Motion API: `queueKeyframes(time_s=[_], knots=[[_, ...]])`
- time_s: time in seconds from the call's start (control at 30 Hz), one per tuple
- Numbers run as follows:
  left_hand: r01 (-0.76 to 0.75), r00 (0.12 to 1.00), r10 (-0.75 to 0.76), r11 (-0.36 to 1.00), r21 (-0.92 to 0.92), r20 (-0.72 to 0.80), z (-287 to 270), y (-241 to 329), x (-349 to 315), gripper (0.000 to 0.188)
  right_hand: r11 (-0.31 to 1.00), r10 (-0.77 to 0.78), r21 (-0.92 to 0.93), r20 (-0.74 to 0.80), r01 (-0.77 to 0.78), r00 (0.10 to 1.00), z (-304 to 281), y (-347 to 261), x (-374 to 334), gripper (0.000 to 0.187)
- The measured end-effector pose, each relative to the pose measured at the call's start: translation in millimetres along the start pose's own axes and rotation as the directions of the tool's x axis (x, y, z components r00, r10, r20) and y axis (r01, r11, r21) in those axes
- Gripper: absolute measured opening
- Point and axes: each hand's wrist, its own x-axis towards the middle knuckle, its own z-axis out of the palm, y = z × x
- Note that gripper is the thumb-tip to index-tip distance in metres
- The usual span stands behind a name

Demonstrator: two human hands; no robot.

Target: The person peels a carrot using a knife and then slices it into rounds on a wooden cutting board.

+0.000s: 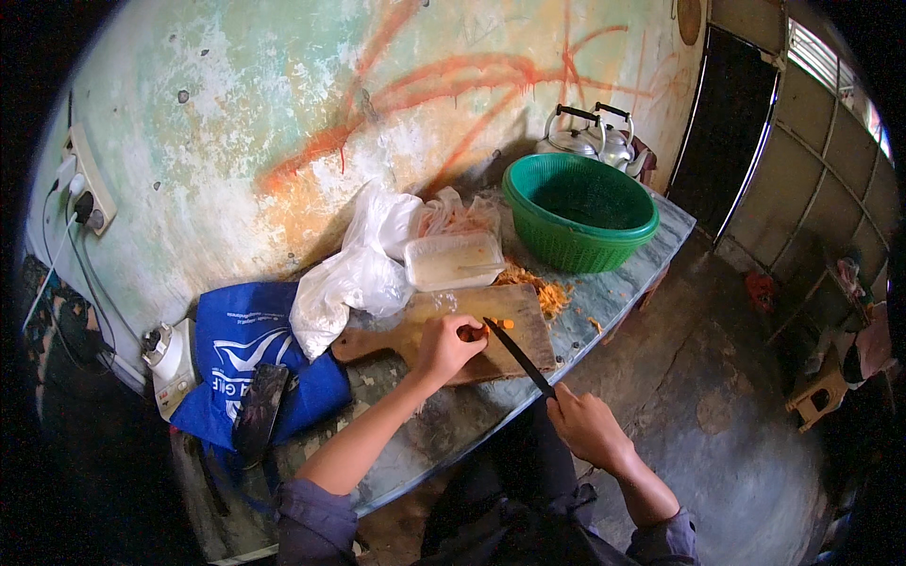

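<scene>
My right hand (581, 424) grips the handle of a dark-bladed knife (520, 357), its blade slanting up and left over a wooden cutting board (444, 304). The tip end of the blade is beside my left hand (450, 351), whose fingers are closed on a small orange root (467, 332) against the board. My fingers hide much of the root, and its exact kind cannot be made out. Small cut orange pieces (508, 324) lie on the board at the blade's far side. A heap of orange peelings (547, 291) lies just past the board's far right corner.
Behind the board stand a white tray (453, 261) and white plastic bags (349, 283). A green basket (580, 212) and metal kettles (590, 141) occupy the table's far right. On the left are a blue bag (245, 340), a dark phone-like object (260, 415) and a white appliance (172, 363).
</scene>
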Motion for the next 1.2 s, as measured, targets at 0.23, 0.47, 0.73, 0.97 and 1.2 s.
queueKeyframes(time_s=[0.23,0.47,0.73,0.97,1.2], knots=[[0.008,1.000,-0.009,0.999,0.044,0.024,-4.3,9.3,1.1,0.012,1.000,-0.022,0.001,0.016,0.022,1.000,4.2,0.4,1.5,0.024],[0.029,0.997,-0.027,0.999,-0.024,0.067,-7.0,12.2,2.8,0.013,0.997,-0.002,-0.073,0.054,0.006,0.999,2.9,-1.0,0.1,0.023],[0.037,0.996,-0.030,0.996,-0.077,0.080,-2.7,-0.7,3.3,0.015,0.988,-0.033,-0.147,0.061,0.042,0.998,5.7,-5.2,10.7,0.022],[0.053,0.996,-0.046,0.994,-0.100,0.073,-0.9,-1.5,3.8,0.013,0.888,-0.310,-0.310,0.141,0.339,0.940,27.1,18.7,44.0,0.020],[0.087,0.991,-0.078,0.993,-0.081,0.106,-7.8,1.8,3.2,0.013,0.968,-0.121,-0.199,0.157,0.151,0.980,1.9,-11.2,29.1,0.024]])
